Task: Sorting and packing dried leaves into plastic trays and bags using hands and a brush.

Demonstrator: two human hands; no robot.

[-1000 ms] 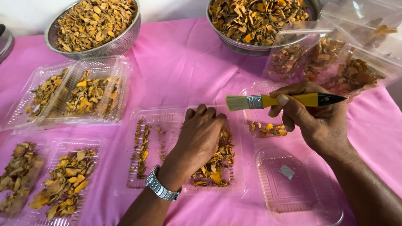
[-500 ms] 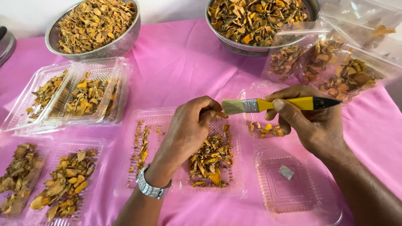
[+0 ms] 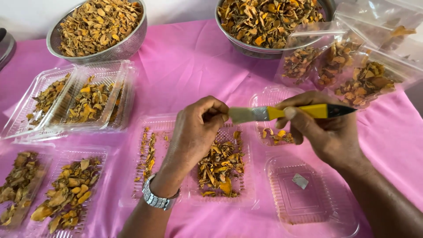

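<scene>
R hand (image 3: 330, 134) had its fingers wrapped firm round a yellow-handled brush (image 3: 286, 113), centre-right of frame, bristles pointing left. L hand (image 3: 196, 132), centre frame, was curled tight w/ fingertips pinched together right at the bristles; a small piece prob sat between them, but it's hidden, can't tell for sure. Both hovered over the open clear tray (image 3: 220, 163) w/ dried orange-brown chips at lower centre.

To do it well, I'd judge: keep the pinch light, brush in short strokes away from the fingers, work over the tray so bits drop in, not onto the pink cloth (image 3: 185, 75).

Count: 2 steel bowls of chips, upper left (image 3: 99, 28) & upper centre (image 3: 269, 22). 1 brush. 1 near-empty tray (image 3: 308, 198) lower right. Approx 4 filled trays on the left, 3 bagged lots (image 3: 348, 70) upper right. 1 wristwatch (image 3: 156, 198).
</scene>
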